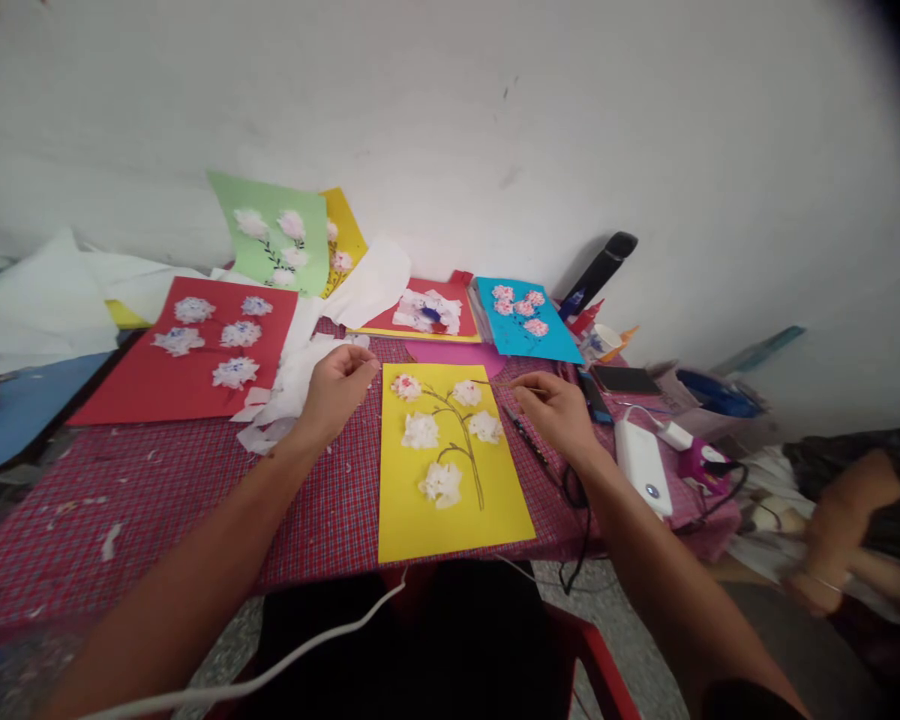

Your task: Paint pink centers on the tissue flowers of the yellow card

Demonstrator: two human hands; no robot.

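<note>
Red-checked tablecloth [146, 510] under everything. Right hand [556, 415] pinched on thin stick [495, 385], tip near yellow card [450, 530] bearing white tissue flowers [440, 484]; left hand [337, 392] curled, hold unclear. Risk: stick snagging, tearing tissue.

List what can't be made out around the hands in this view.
Head view:
Anything in the left hand: hidden by its curled fingers.
The thin item at the right hand's fingertips: too small to identify.
The dark tool on the tablecloth: blurred, kind unclear.
The nearby person's arm: body cut off by the right edge.
</note>
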